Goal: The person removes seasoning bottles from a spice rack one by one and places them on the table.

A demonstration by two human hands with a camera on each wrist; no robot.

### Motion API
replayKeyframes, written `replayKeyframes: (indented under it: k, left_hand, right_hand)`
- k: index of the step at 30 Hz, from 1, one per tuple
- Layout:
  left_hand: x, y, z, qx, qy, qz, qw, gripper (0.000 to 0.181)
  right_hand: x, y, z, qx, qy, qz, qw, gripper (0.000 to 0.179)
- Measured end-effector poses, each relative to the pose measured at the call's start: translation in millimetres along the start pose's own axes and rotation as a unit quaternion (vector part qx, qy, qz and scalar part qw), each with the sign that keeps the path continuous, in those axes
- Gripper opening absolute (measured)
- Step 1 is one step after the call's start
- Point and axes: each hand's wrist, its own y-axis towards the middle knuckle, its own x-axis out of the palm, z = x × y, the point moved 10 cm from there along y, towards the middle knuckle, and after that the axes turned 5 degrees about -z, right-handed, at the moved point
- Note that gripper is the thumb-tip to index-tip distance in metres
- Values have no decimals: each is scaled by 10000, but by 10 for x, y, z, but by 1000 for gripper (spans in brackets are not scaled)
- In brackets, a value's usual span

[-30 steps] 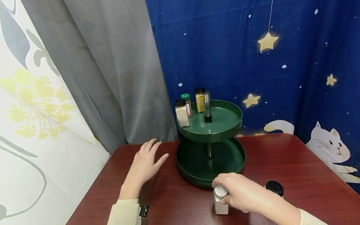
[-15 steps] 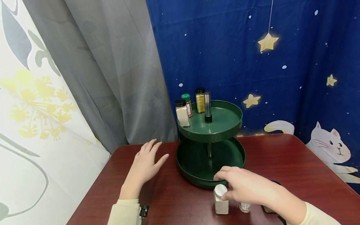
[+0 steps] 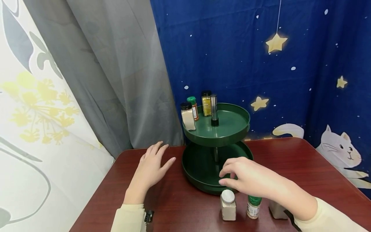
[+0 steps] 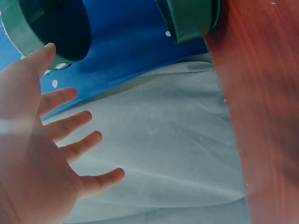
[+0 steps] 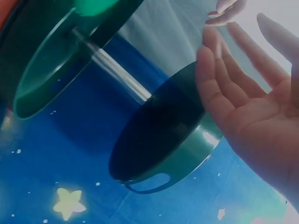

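Note:
My right hand (image 3: 246, 175) is in the air before the lower tray (image 3: 192, 174) of a green two-tier rack, fingers loosely bent and holding nothing. Just below it, a square spice jar with a white lid (image 3: 228, 206) stands upright on the table. Beside that are a green-capped spice bottle (image 3: 253, 207) and another jar (image 3: 277, 211), partly hidden by my right forearm. Left of the rack, my left hand (image 3: 150, 167) hovers with fingers spread, its palm (image 4: 37, 154) bare in the left wrist view.
On the upper tray (image 3: 232, 124) stand a black-lidded jar of pale powder (image 3: 188, 117), a green-capped red bottle (image 3: 193, 108) and a yellow jar (image 3: 206, 103). The rack's metal post (image 3: 214, 109) rises among them. Curtains (image 3: 232, 48) hang behind the reddish table (image 3: 278, 161).
My right hand has let go of the white-lidded jar and lifted up and away from it. The jar stays in place, and the green-capped bottle has come into view. My left hand has barely moved.

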Motion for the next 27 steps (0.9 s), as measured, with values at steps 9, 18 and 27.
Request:
replayKeyframes:
  k: [9, 18, 27]
  left_hand:
    - [-175, 1, 145, 115, 156, 116, 9997, 69]
    - [-387, 29, 248, 268, 296, 298, 9988, 70]
    - [-436, 19, 270, 246, 260, 292, 9989, 70]
  right_hand:
    - [-317, 156, -291, -498, -316, 803, 9950, 15]
    - [-718, 187, -359, -354, -495, 1810, 9816, 18]
    - [-755, 357, -260, 33, -924, 1703, 9810, 33]
